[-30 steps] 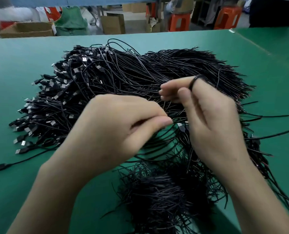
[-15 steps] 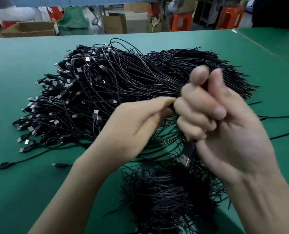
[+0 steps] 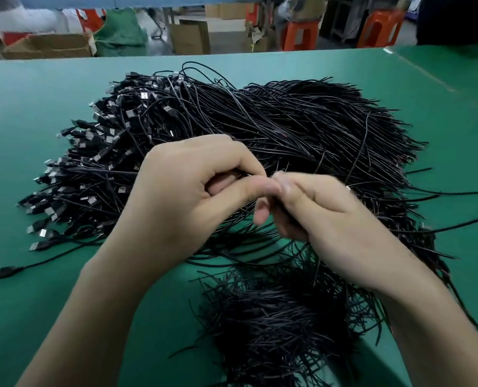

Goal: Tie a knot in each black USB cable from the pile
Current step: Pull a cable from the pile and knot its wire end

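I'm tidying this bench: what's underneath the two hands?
The large pile of black USB cables on the green table. The cable pinched by the left hand and right hand is mostly covered by fingers; any knot is hidden.

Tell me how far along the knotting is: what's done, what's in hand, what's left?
Done: possibly the smaller heap nearest the person, though no knots are readable there. In hand: the left hand and right hand pinch one cable between them, mostly hidden; its knot's state is unclear. Remaining: the large pile on the green table, apparently most of the job.
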### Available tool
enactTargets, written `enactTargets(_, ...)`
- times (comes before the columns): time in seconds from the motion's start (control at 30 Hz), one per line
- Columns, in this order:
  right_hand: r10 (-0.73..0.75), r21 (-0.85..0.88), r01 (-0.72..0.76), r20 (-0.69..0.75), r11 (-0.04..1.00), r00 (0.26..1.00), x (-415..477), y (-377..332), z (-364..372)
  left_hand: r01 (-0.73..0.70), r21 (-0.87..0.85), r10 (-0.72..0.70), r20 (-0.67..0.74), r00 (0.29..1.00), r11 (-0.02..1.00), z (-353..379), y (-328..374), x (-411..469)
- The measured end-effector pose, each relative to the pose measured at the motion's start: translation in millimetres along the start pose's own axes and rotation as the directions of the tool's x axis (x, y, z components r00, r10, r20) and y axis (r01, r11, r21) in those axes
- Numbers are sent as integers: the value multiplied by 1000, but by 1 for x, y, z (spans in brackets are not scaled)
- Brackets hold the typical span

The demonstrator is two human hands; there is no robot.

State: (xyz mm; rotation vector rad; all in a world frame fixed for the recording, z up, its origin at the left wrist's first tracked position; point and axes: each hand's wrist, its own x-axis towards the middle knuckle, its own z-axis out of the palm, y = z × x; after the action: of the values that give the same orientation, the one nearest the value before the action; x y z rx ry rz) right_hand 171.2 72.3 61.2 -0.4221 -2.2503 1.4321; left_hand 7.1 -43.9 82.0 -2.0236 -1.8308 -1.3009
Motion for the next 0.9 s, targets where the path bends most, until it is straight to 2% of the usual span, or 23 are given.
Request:
enactTargets(0.07, 17, 375, -84, 180, 923, 984, -1, -6, 2, 58, -148, -64, -34, 997, 987, 5, -4, -1)
enactTargets(0.1, -10, 522, -109, 219, 846, 976, -2, -8, 2, 79, -220, -92, -46, 995, 972, 9, -4, -1)
enactTargets(0.17, -81, 703, -108, 230, 703, 970, -1, -13, 2, 98, -292, -115, -43, 992, 952, 18, -2, 0)
enactTargets(0.27, -99, 831, -30, 102, 555, 990, 1, -17, 3, 156, -313, -146, 55, 988, 937, 36, 2, -1)
enactTargets(0.37, -36, 837, 128, -128, 532, 991, 5, -18, 1, 247, -248, -203, 191, 960, 937, 48, 2, -7)
enactTargets(0.47, -47, 729, 287, -332, 622, 942, 5, -16, 0, 312, -172, -256, 283, 924, 935, 52, 6, -8)
enactTargets(0.53, -111, 568, 353, -416, 743, 903, 4, -14, 1, 259, -113, -220, 277, 936, 959, 50, 12, -6)
enactTargets(0.57, -162, 441, 373, -446, 816, 880, 3, -13, 2, 220, -104, -183, 283, 941, 970, 47, 14, -5)
enactTargets(0.63, -302, 59, 369, -464, 927, 833, -1, -12, 3, 166, -74, -135, 312, 940, 983, 38, 17, -2)
enactTargets(0.7, -409, -310, 297, -413, 903, 814, -1, -11, 8, 145, 3, -139, 322, 937, 989, 29, 14, -1)
enactTargets(0.73, -420, -403, 259, -390, 878, 819, 0, -10, 10, 121, 61, -134, 314, 940, 991, 25, 9, -1)
enactTargets(0.77, -383, -406, 223, -372, 886, 845, 3, -11, 10, 92, 129, -126, 284, 950, 987, 19, 8, -2)
enactTargets(0.83, -212, -372, 96, -286, 923, 935, 9, -12, 12, 88, 213, -133, 209, 969, 973, 4, 2, -2)
enactTargets(0.9, -57, -452, -35, -188, 891, 981, 8, -9, 12, 119, 218, -153, 143, 978, 969, -10, -2, -1)
